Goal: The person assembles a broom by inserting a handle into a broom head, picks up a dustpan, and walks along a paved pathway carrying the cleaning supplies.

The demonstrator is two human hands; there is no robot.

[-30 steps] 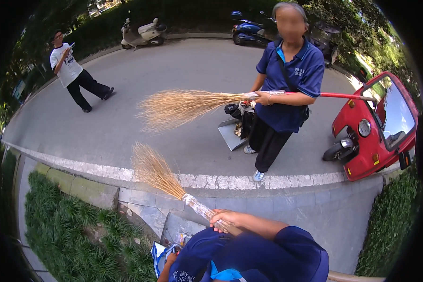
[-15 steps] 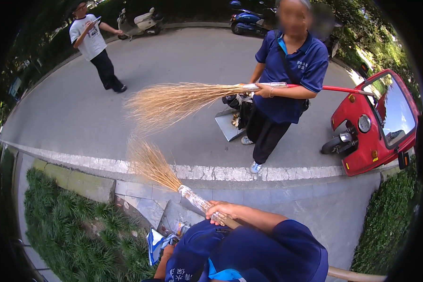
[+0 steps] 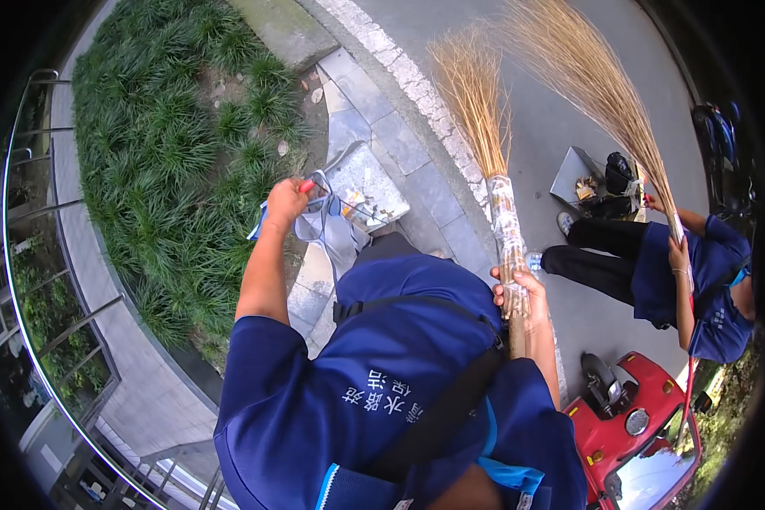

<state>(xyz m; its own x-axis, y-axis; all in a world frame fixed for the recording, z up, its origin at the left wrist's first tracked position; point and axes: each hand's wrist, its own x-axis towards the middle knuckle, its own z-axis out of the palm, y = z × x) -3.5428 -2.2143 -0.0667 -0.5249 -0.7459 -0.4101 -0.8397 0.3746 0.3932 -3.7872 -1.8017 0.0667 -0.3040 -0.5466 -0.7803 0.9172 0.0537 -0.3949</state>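
Observation:
My left hand [image 3: 287,204] is closed around a red-ended handle. Just below it lies a metal dustpan [image 3: 354,165] with bits of litter inside. A blue-and-white bag [image 3: 330,234] hangs between that hand and the pan, hiding how the handle joins. My right hand [image 3: 523,297] grips a twig broom [image 3: 476,98] by its tape-wrapped shaft, bristles pointing up and away from me. To the right, a co-worker's hand [image 3: 680,255] holds a second, longer twig broom [image 3: 608,81], and another metal dustpan [image 3: 567,174] with litter stands by their feet.
Grassy planting [image 3: 166,144] borders the paving [image 3: 382,140] on the left, with a metal railing [image 3: 25,306] beyond. A white-painted kerb line [image 3: 382,47] edges the road. The co-worker [image 3: 654,272] stands at right, near a red three-wheeled vehicle [image 3: 637,416].
The view has swung round, moving the road and co-worker to the right. My left hand and the dustpan now show fully. My right hand still holds the broom, now more upright in view.

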